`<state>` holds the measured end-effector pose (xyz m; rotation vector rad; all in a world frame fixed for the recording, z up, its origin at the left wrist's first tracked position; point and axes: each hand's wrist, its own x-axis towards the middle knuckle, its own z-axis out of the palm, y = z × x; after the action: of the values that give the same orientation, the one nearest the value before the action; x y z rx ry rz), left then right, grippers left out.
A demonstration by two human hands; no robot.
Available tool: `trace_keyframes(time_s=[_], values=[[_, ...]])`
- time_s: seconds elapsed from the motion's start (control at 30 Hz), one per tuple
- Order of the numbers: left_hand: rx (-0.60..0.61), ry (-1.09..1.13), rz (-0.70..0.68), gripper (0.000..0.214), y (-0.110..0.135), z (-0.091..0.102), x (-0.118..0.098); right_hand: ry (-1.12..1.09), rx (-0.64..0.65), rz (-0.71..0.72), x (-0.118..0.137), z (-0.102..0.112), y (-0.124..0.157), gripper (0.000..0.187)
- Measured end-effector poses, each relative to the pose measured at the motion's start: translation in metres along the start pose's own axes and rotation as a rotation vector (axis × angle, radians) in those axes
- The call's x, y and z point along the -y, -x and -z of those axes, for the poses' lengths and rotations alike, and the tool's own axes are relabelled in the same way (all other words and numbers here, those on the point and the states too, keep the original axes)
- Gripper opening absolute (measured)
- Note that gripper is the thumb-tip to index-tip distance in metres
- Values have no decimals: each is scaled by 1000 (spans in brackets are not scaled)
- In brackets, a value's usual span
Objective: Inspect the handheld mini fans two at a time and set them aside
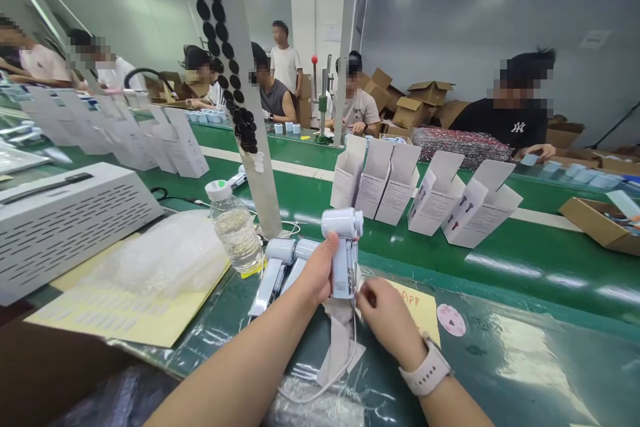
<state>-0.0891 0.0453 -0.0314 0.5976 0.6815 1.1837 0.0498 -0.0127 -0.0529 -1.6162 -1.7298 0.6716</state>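
My left hand (320,275) is wrapped around the handle of a light-blue device (342,260), shaped like a small hair dryer with a round head on top. The device stands upright above the bench. Close to its lower right side is my right hand (383,310), fingers curled and pinched together; what they hold, if anything, is hidden. A white cable (354,340) loops below the device, beside a whitish strip (337,340) lying on the bench. Two similar light-blue devices (280,252) lie just left of my left hand.
A clear bottle (233,227) stands by a metal post (260,180). Left are a plastic bag (165,247), a yellow sheet (185,310) and a vented grey case (85,213). Open white boxes (430,197) line the green conveyor (400,247). Several co-workers sit across it.
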Motion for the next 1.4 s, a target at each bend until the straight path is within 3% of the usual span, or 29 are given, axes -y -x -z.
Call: trace_keyframes(time_s=[0.1, 0.2, 0.33, 0.47, 0.67, 0.77, 0.87, 0.9, 0.97, 1.03, 1.07, 1.27, 1.4], values=[[13, 75, -22, 71, 0, 1, -10, 222, 58, 35, 9, -17, 5, 11], [-6, 164, -6, 65, 2, -2, -17, 313, 87, 38, 11, -20, 6, 15], [-70, 246, 30, 58, 4, -8, -21, -14, 55, -37, 6, -13, 5, 20], [-52, 209, 24, 61, 6, -6, -24, -367, 93, -132, 5, -5, 5, 16], [-24, 141, -19, 59, 8, 7, -37, -861, 98, -324, -3, 19, -1, 50], [5, 140, -57, 63, 6, 11, -39, -750, -12, -286, -8, 28, -4, 52], [31, 139, -81, 67, 5, 8, -37, -484, -197, -127, -1, 29, 1, 49], [41, 140, -92, 68, 6, 5, -36, -456, -180, -75, 4, 26, 5, 47], [65, 144, -118, 69, 7, 0, -34, -511, 11, -22, 17, 20, 12, 43], [90, 146, -131, 69, 9, -5, -32, -604, 206, -36, 29, 14, 18, 39], [102, 143, -128, 70, 10, -7, -31, -634, 244, -47, 34, 11, 19, 37], [171, 112, -66, 71, 15, -11, -25, -594, 258, 10, 36, 11, 20, 26], [188, 129, -66, 71, 16, -11, -24, -559, 289, 15, 33, 9, 22, 28]])
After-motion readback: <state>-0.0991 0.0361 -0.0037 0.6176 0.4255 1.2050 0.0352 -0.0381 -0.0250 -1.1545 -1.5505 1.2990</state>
